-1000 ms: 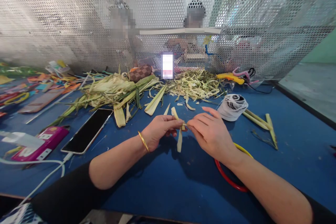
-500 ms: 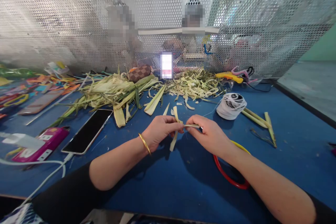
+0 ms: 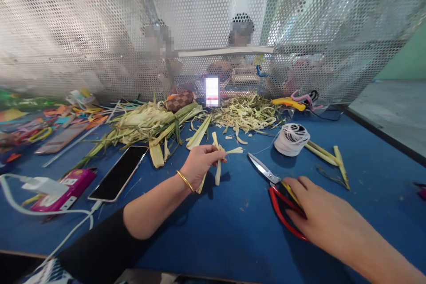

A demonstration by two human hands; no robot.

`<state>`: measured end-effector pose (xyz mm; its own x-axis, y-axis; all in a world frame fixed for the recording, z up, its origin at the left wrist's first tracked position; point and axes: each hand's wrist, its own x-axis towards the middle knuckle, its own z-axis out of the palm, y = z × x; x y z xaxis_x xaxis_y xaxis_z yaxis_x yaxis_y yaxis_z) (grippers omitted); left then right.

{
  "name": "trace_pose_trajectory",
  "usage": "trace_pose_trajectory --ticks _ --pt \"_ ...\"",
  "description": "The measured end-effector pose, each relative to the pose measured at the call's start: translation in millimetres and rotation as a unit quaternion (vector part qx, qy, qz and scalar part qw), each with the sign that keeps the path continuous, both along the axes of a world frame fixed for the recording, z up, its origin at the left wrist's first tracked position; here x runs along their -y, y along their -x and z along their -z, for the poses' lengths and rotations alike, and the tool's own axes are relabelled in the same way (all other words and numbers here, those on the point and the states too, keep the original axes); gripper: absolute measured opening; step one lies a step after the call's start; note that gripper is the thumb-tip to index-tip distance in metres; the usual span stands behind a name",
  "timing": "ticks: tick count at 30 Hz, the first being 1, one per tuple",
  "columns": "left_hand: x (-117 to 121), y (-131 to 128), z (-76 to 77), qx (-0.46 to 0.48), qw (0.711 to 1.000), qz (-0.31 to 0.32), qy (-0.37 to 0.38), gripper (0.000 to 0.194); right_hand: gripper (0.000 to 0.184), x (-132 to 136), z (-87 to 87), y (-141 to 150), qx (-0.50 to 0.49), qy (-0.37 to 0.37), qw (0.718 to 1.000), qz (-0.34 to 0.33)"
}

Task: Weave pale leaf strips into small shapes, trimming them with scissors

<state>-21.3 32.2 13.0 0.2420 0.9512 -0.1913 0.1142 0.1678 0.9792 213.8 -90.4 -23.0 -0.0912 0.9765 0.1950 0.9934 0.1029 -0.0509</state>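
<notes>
My left hand (image 3: 199,165), with a gold bangle at the wrist, pinches crossed pale leaf strips (image 3: 218,174), which look like corn husk. Their ends stick out upward, downward and to the right of the fingertips. On the blue table lie scissors (image 3: 266,172) with red and yellow handles, blades pointing up and left toward the strips. My right hand (image 3: 321,213) has its fingers round the handles; part of the grip is hidden under the palm. A spool of white thread (image 3: 290,140) stands beyond the scissors, a thin thread running left from it.
Behind my left hand lie a heap of husk leaves (image 3: 146,120) and a pile of shreds (image 3: 249,113). A phone (image 3: 120,173) and a purple power strip (image 3: 78,182) with cables are at left. A perforated metal screen (image 3: 203,13) closes the back; people sit beyond it.
My right hand has left the leaf strips and moved right and down onto the scissors. The left hand keeps its pinch on the strips. The view has tilted slightly.
</notes>
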Motion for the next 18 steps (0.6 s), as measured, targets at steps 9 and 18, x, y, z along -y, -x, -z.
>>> trace_pose_trajectory --ticks 9,18 --pt "-1.8 3.5 0.1 0.050 0.997 0.035 0.046 0.023 0.067 -2.2 8.8 -4.3 -0.111 0.052 0.987 0.103" --pt "-4.8 8.7 -5.1 0.056 0.998 0.006 0.039 0.019 0.065 13.6 -16.2 26.9 -0.714 0.247 0.653 0.044"
